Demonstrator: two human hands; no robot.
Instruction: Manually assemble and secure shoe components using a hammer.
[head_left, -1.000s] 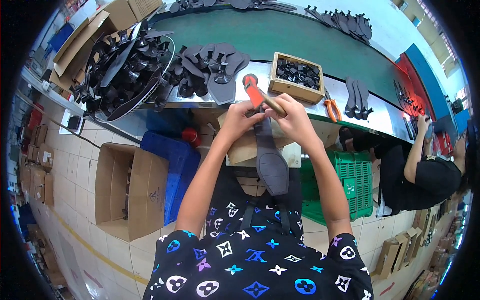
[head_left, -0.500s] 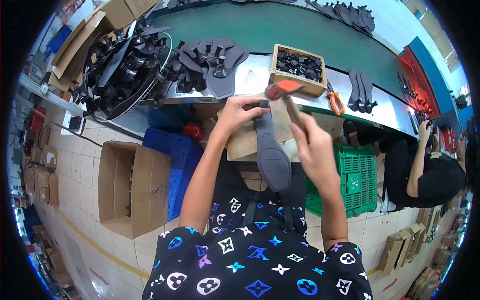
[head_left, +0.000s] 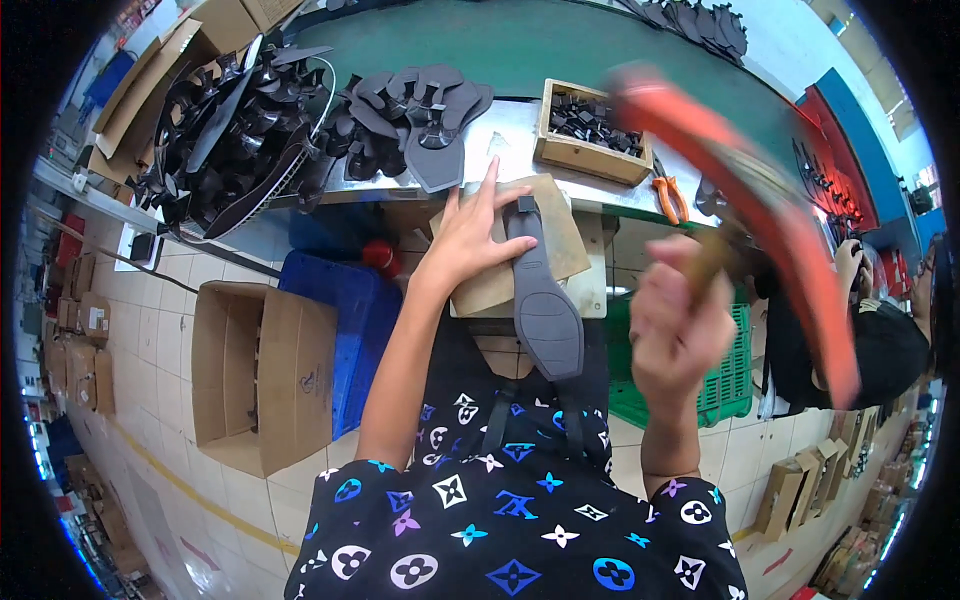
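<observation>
Hammering is the step you are doing now, seen from the head camera. Your right hand [head_left: 682, 322] is closing fully around a wooden handle and is holding the orange-headed hammer [head_left: 760, 190] raised high and to the right of the wooden block [head_left: 560, 235]; the tool is blurring, so I cannot tell its exact shape. Your left hand [head_left: 470, 232] is lying flat and open on the block, fingers spread, and it is pressing beside the dark sole [head_left: 542, 295], touching its left edge but gripping nothing.

To do this well, you are better keeping the left fingers away from the small strap piece [head_left: 524, 205] at the top end of the sole, because I judge the blow is aiming there. Holding the sole flat on the block is also helping, so it is not jumping.

The sole is dark grey, long and narrow, widening toward you into a squared end. Its far end is resting on the block and its near end is hanging over the block's front edge above your lap.

Behind the block, a wooden tray [head_left: 590, 135] of small black parts is standing, and to the left behind it more dark soles [head_left: 420, 120] are piling up.
</observation>
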